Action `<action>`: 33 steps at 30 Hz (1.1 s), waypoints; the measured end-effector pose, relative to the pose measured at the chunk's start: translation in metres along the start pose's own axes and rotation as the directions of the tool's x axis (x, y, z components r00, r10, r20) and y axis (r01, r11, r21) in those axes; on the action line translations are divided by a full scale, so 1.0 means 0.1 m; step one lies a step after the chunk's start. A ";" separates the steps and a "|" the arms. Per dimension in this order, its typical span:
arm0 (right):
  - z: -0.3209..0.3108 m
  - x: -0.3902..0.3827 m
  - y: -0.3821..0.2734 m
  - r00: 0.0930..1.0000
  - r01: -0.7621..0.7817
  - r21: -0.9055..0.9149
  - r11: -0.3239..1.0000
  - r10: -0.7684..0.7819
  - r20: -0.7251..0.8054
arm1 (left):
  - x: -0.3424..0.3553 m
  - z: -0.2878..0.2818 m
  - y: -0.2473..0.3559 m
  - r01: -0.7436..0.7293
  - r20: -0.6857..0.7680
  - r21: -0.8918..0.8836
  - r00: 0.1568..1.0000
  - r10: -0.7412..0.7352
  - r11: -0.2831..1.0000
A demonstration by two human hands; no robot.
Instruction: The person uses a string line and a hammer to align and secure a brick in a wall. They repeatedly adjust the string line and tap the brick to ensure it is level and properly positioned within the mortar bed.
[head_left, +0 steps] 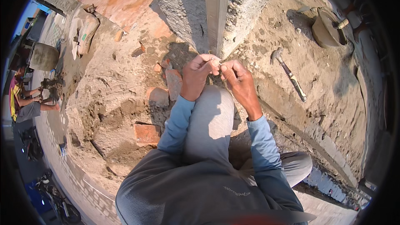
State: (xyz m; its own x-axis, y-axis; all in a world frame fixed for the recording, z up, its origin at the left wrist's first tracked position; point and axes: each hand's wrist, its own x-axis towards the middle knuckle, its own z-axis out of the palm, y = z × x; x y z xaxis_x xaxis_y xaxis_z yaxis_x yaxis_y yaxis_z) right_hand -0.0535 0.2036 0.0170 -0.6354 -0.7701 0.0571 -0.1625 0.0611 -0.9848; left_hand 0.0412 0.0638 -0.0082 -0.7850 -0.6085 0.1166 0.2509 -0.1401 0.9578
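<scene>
Just above my bent knee, my left hand (201, 71) and my right hand (240, 84) meet fingertip to fingertip. Both are closed in a pinch. What lies between the fingers is too small to make out. Right beyond them, a long straight metal bar (217, 12) stands upright along the corner of a rough plastered pillar (248, 4). Broken bricks (173, 84) lie on the sandy ground left of my left hand. A claw hammer (290, 74) rests on the ground to the right of my right hand.
A mortar basin (327, 29) with a handled tool (342, 23) stands far right. Another brick (147, 134) lies by my left elbow. A torn sack (87, 32) sits far left, and a thin string (102, 96) crosses the ground. A person (25, 93) sits at the left edge.
</scene>
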 end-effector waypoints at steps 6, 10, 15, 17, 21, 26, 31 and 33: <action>-0.53 -0.10 0.06 0.986 -0.135 -0.149 0.980 0.118 -0.117 | 0.30 -0.33 0.19 -0.149 -0.277 0.191 0.940 0.199 0.970; -1.00 -0.12 0.01 0.976 -0.197 -0.457 0.868 0.216 -0.011 | 0.58 -0.60 0.17 -0.185 -0.252 0.540 0.895 0.367 0.821; -1.04 -0.21 -0.06 0.978 -0.199 -0.281 0.939 0.207 -0.002 | 0.91 -0.64 -0.06 -0.164 -0.316 0.339 0.908 0.276 0.927; -0.95 -0.26 -0.07 0.981 -0.190 -0.174 0.966 0.192 -0.002 | 0.97 -0.66 -0.15 -0.200 -0.340 0.263 0.896 0.285 0.944; -0.84 -0.37 -0.09 0.983 -0.182 -0.077 0.980 0.182 -0.011 | 0.98 -0.55 -0.14 -0.244 -0.393 0.211 0.866 0.310 0.947; -0.81 -0.36 -0.05 0.984 -0.173 -0.013 0.985 0.173 -0.036 | 1.00 -0.45 -0.07 -0.317 -0.421 0.196 0.827 0.371 0.928; -0.81 -0.35 -0.04 0.981 -0.189 -0.017 0.982 0.189 -0.041 | 1.02 -0.46 -0.13 -0.345 -0.447 0.207 0.799 0.402 0.915; -0.80 -0.35 -0.02 0.982 -0.183 -0.031 0.983 0.182 -0.046 | 1.05 -0.47 -0.17 -0.343 -0.461 0.198 0.795 0.396 0.918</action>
State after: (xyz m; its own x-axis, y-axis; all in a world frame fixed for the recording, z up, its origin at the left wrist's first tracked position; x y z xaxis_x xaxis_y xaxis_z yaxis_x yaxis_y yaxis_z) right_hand -0.0916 0.2813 0.0299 -0.6888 -0.7158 -0.1152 -0.0667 0.2208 -0.9730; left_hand -0.0188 -0.0349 -0.0243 -0.2635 -0.8987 0.3505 0.3874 0.2342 0.8917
